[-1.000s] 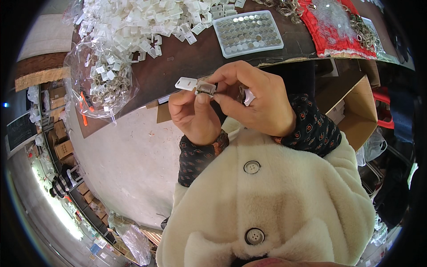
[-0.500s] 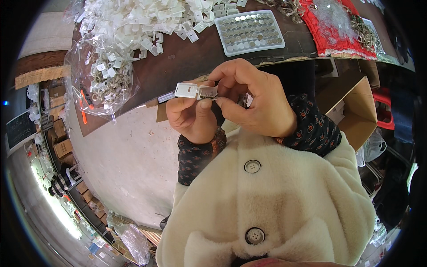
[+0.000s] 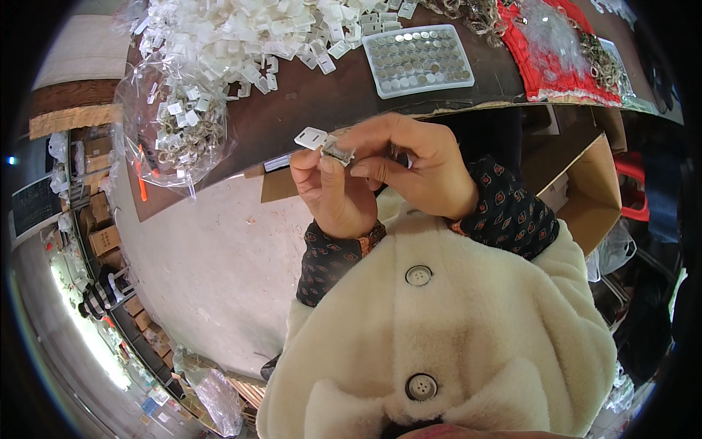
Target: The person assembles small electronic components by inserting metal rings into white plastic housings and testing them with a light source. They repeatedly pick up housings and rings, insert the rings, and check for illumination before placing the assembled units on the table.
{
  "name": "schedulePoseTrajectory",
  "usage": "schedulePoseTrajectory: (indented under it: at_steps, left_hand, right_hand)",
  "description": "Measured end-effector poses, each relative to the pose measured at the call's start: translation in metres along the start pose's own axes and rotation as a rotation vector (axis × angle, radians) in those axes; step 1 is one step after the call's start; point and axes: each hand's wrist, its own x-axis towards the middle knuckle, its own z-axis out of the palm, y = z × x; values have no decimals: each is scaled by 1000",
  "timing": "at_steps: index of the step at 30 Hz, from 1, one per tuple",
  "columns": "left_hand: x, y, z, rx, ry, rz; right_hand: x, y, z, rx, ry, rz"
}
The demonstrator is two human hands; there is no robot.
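Note:
My left hand (image 3: 333, 194) and my right hand (image 3: 417, 164) meet close in front of my chest, below the edge of a dark brown table (image 3: 322, 102). Between their fingertips they pinch a small white plastic tag (image 3: 311, 137) joined to a small metal clip (image 3: 338, 151). The left thumb and fingers hold the piece from below. The right thumb and forefinger press on the metal part from the right. Both sleeves are dark with a small red pattern, under a cream fleece coat.
On the table lie a heap of white plastic tags (image 3: 241, 33), a clear bag of tags with metal rings (image 3: 179, 128), a white tray of round metal discs (image 3: 418, 60) and a red cloth with metal parts (image 3: 556, 51). An open cardboard box (image 3: 585, 183) stands at the right.
Both hands have dropped slightly and the white tag with its clip has tilted a little. The grip is the same.

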Motion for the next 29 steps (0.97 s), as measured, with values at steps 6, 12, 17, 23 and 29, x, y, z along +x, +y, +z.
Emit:
schedulePoseTrajectory:
  at_steps: [6,12,17,23,29]
  left_hand:
    - [3,-3,-2,121,-73,30]
    - [0,-10,-3,39,-89,-187]
    - [5,-14,-8,103,-103,-237]
    - [8,-17,-12,21,-13,-425]
    - [12,-24,-17,8,-20,-425]
  right_hand:
    - [-7,4,-7,-485,95,-340]
    - [-17,5,-23,-446,43,-253]
    - [-20,4,-35,-462,9,-163]
    - [5,25,-73,-765,263,-136]
    - [19,38,-85,-1087,166,-171]
